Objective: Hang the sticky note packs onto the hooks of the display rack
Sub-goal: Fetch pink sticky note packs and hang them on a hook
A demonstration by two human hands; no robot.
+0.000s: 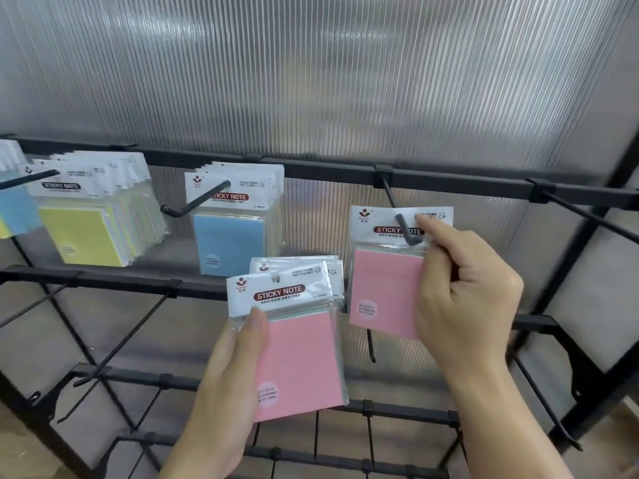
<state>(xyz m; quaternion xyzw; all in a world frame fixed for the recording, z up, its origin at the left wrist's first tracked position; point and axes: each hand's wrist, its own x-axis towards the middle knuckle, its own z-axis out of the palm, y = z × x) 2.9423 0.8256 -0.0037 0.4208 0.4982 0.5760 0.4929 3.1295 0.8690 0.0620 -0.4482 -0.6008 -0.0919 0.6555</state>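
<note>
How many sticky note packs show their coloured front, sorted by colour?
Pink plastic-wrapped sticky note packs: 2, one held on the black metal hook by the right hand, one fronting the left hand's stack.
Blue sticky note packs: 2, one cut off at left.
Yellow sticky note pack: 1
Total: 5

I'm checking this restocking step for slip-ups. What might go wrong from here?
1. The pink pack sits only near the tip of the hook; if the right hand lets go early, it may slide off.
2. The left hand pinches a fanned stack by thumb; rear packs may slip out.
</note>
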